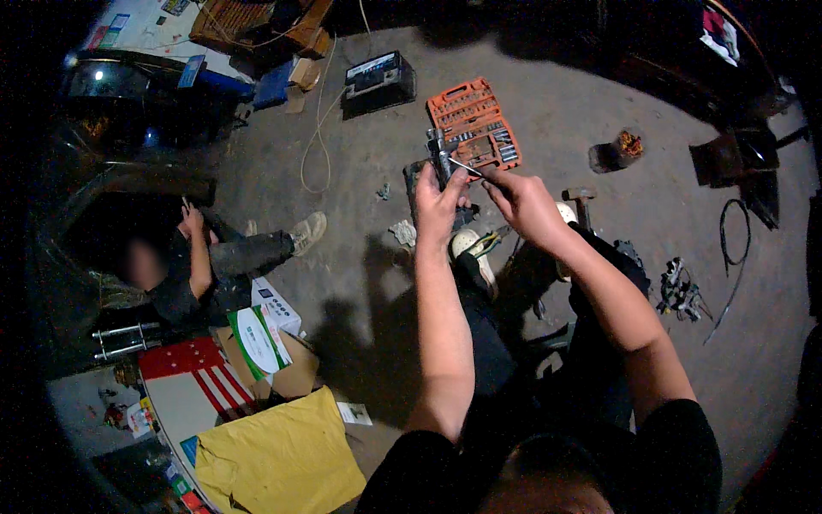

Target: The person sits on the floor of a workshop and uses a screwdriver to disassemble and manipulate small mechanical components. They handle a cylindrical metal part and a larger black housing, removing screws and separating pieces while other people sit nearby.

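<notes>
My left hand is closed around a small dark metal part, held up in front of me. In my right hand is a slim tool with a bright metal shaft. Its tip reaches to the metal part, and its handle is hidden in my fingers. Just beyond my hands an orange socket set case lies open on the floor, with rows of sockets in it. Part of a dark object shows behind my left hand.
A hammer lies right of my shoes. A car battery stands farther back. Rightward are a tin can, a tangle of metal parts and a black hose. Another person sits at left, beyond a yellow cloth.
</notes>
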### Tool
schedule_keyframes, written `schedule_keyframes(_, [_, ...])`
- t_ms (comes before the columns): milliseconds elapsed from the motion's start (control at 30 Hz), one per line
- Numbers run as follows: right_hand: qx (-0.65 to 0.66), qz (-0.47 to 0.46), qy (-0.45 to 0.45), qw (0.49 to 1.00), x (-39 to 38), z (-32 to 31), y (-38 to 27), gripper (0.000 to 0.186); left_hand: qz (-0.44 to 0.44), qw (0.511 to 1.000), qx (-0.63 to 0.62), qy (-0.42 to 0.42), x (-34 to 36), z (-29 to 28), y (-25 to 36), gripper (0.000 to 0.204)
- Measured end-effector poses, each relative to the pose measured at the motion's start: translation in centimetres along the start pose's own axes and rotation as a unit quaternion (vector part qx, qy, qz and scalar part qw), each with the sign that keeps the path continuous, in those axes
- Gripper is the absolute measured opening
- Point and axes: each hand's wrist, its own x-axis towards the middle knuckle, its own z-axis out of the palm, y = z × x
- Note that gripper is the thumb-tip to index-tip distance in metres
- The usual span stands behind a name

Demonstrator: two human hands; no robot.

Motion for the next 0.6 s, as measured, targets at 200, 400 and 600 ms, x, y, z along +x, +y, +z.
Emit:
schedule_keyframes(200, [0.015,-0.010,0.023,1.000,0.0,1.6,1.0,0.025,0.038,0.997,-0.057,0.023,0.4,1.2,-0.3,0.023])
schedule_keyframes(400, [0.261,0.235,-0.104,0.930,0.8,-2.3,-0.2,0.026,0.051,0.993,0.046,0.094,0.2,-1.0,1.1,0.025])
schedule_keyframes(600, [0.023,0.076,-0.070,0.994,0.6,-0.2,-0.1,0.026,0.062,0.981,0.172,0.063,0.8,-1.2,0.4,0.030])
